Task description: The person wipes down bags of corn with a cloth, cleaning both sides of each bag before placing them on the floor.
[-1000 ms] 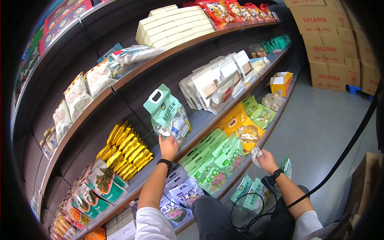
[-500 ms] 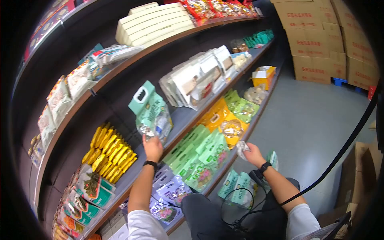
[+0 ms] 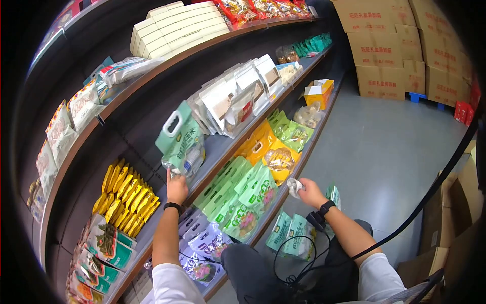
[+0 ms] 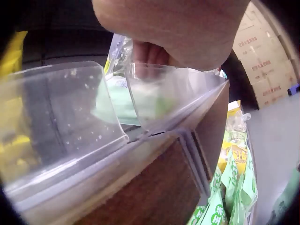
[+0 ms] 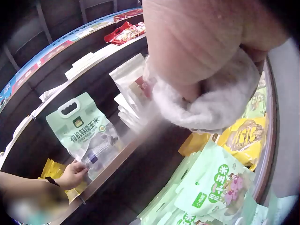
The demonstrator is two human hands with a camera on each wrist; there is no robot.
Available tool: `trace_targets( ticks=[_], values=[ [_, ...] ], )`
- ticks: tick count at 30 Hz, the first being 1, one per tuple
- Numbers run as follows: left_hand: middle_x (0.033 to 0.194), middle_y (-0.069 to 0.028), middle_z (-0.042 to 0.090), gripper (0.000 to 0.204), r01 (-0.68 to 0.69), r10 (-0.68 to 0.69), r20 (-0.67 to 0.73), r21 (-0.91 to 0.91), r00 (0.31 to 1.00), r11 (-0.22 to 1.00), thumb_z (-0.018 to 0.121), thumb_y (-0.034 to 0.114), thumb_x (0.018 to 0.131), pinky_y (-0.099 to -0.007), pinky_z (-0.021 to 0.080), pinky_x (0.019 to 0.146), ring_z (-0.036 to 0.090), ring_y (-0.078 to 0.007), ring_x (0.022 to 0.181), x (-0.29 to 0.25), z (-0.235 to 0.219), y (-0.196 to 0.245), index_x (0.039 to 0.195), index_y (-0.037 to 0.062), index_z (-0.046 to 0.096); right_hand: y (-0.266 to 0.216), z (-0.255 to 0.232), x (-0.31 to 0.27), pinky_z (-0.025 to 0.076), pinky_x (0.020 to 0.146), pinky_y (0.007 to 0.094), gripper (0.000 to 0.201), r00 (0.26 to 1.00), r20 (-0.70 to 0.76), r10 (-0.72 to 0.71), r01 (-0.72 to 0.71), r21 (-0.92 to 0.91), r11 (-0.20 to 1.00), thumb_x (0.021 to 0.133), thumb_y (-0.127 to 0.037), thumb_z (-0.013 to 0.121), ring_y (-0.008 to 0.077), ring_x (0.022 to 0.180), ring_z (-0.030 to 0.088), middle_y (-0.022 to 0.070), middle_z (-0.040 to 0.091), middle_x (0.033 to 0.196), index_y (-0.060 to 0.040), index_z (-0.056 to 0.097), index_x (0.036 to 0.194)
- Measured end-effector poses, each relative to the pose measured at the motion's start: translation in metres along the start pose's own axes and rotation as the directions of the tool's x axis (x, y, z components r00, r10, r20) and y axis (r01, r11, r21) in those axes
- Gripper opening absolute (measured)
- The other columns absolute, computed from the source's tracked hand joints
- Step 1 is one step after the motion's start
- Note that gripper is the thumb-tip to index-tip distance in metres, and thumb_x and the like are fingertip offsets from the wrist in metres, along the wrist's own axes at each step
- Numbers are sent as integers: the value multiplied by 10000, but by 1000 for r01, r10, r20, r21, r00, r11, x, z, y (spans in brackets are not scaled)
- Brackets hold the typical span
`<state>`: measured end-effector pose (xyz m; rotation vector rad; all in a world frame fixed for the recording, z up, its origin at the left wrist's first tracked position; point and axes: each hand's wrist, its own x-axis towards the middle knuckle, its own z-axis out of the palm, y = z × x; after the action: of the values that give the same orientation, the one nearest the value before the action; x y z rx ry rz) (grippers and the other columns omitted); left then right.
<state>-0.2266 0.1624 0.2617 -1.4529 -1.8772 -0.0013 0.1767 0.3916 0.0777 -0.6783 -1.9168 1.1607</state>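
A pale green bag of corn (image 3: 178, 139) with a white-rimmed handle hole and a clear window stands on the middle shelf. My left hand (image 3: 177, 189) grips its lower corner, index finger pointing up along it. From the left wrist, the fingers (image 4: 149, 56) reach down behind a clear shelf guard (image 4: 61, 112) to the bag's green base (image 4: 115, 101). Over the lower shelf's edge, my right hand (image 3: 312, 192) holds a crumpled white cloth (image 3: 294, 187), bunched under the fingers in the right wrist view.
Yellow packets (image 3: 126, 195) stand left of the left hand, white pouches (image 3: 230, 104) beyond the bag. Below are green bags (image 3: 243, 202), purple bags (image 3: 207, 248) and an orange bag (image 3: 276, 157). More green bags (image 3: 296, 235) lie by my legs. A black cable (image 3: 430, 197) crosses the right side.
The head view has swung right, so the shelves appear farther left. My left hand stays at the green bag's lower corner, and the right hand keeps the cloth.
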Motion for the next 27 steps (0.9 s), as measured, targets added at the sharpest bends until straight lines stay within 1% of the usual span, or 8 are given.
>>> trace_targets(
  ticks=[9,12,16,18,19,22,25,27],
  values=[
    [727,-129,597,113,110,-132,-170,-134,977,985,563,123,808,-421,327,1012,592,-311,769,-8,4,11,739,35,571,-4,2,-3,457,712,403,180,999,39,0,0,-3,1000,750,-74,554,358,804,582,191,603,844,2,586,910],
    [801,-151,602,201,521,-519,87,-279,850,806,635,193,805,-414,374,916,584,-316,804,16,-35,24,745,18,555,-8,-7,6,459,709,397,179,1000,20,-14,15,-47,999,751,-72,552,349,799,589,190,609,847,0,589,910],
    [991,-201,570,431,256,-333,-731,-220,595,941,733,219,724,-412,424,844,547,-344,960,67,-101,15,1030,-4,526,-18,-13,3,461,706,390,174,1000,-13,-7,7,-29,1000,751,-66,546,340,796,593,189,610,845,-2,591,906],
    [961,-198,591,550,153,-202,-637,-132,744,979,734,194,706,-413,449,842,573,-358,947,110,-131,5,1139,-27,478,-16,-12,2,451,673,370,149,1000,-20,-22,21,-20,1000,732,-30,526,273,737,572,171,583,780,8,574,868],
    [939,-197,605,567,300,-382,-392,-256,837,919,729,193,694,-410,472,808,597,-363,905,131,-133,-4,1143,-43,476,-16,-12,2,452,677,380,162,1000,-7,-29,29,-18,999,720,-25,525,293,738,576,174,585,784,11,573,871],
    [921,-213,645,508,699,-590,376,-431,714,571,661,174,698,-401,518,679,653,-355,773,190,-108,-58,1117,-78,525,-11,-11,6,456,706,415,165,999,37,-14,17,-96,995,734,-77,548,371,801,581,200,603,846,-4,596,875],
    [736,-212,650,262,635,-595,320,-26,737,772,544,84,671,-350,508,599,675,-297,671,205,-92,-58,819,-114,633,-3,-6,10,452,706,432,178,1000,-20,-24,21,-110,994,729,-94,553,388,806,573,209,597,838,-4,593,877],
    [923,-186,664,285,530,-557,299,172,775,830,571,141,709,-374,511,726,659,-290,856,196,-67,-57,929,-16,659,-6,-12,10,452,706,433,178,999,-30,-32,28,-118,993,729,-98,554,388,806,574,211,597,836,-3,593,875]
  ],
)
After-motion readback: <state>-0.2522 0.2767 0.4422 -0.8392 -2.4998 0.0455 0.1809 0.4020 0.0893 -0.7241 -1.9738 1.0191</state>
